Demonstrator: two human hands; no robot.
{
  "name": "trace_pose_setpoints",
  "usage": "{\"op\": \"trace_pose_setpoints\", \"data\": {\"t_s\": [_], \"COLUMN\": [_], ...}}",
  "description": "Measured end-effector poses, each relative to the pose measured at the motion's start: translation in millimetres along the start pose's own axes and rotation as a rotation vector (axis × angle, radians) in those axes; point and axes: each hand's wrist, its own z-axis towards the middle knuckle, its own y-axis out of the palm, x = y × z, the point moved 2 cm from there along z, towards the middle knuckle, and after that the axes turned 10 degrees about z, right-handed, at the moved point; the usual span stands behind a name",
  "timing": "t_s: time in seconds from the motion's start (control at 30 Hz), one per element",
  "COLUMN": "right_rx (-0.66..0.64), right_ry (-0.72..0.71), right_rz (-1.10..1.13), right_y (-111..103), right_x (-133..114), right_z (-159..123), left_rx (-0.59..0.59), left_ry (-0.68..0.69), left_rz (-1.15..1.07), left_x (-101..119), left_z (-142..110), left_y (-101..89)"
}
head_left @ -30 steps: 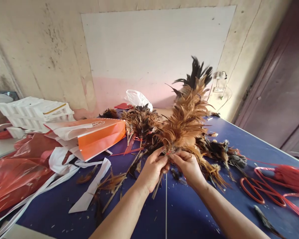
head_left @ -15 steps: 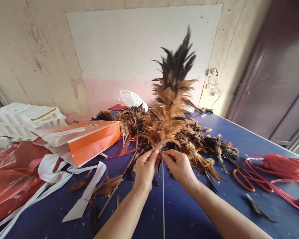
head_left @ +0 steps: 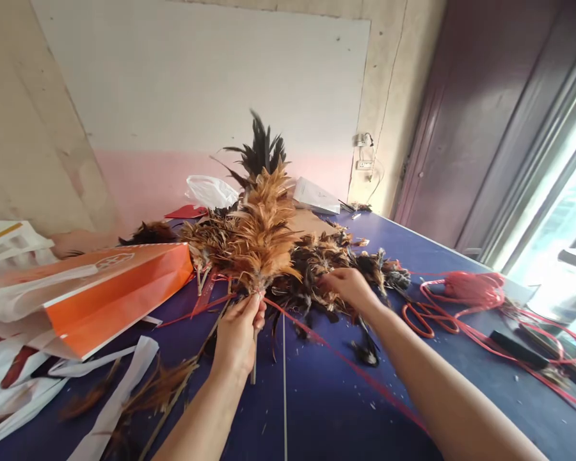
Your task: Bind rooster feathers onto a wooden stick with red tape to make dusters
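Centrally — feather duster (head_left: 266,237), left hand (head_left: 236,333) gripping

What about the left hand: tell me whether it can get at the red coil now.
Probably not: the left hand is holding the feather bundle, and the right arm lies between it and the red coil farther right.

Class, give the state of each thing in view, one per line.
Feather duster: held at its base
Left hand: closed on the duster's base
Right hand: among loose feathers, grip hidden
Red strand: stretched out from left hand
Orange bag: lying on its side
Plastic bag: crumpled
Red string: in loose loops
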Motion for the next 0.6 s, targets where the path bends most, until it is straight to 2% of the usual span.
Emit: {"op": "trace_pose_setpoints", "data": {"t_s": [0.1, 0.2, 0.3, 0.4, 0.6], "right_rx": [0.167, 0.168, 0.053, -0.059, -0.071], "right_ry": [0.079, 0.128, 0.119, 0.089, 0.157], "right_rz": [-0.123, -0.227, -0.292, -0.334, -0.420], "right_y": [-49.5, -78.2, -83.3, -77.0, -74.4], "right_x": [43.3, 76.9, 90.4, 89.1, 83.3], "right_z": [17.0, 22.8, 24.0, 23.4, 18.6], "left_rx": [-0.014, -0.054, -0.055, -0.059, -0.055], "left_ry": [-0.038, -0.043, -0.069, -0.098, -0.092], "left_rz": [-0.018, -0.001, -0.015, -0.050, -0.072], "left_x": [0.7, 0.5, -1.2, -3.0, -3.1], "left_z": [-1.4, -2.9, -1.9, 0.4, -0.7], "left_y": [1.4, 2.9, 1.9, 0.3, 0.9]}}
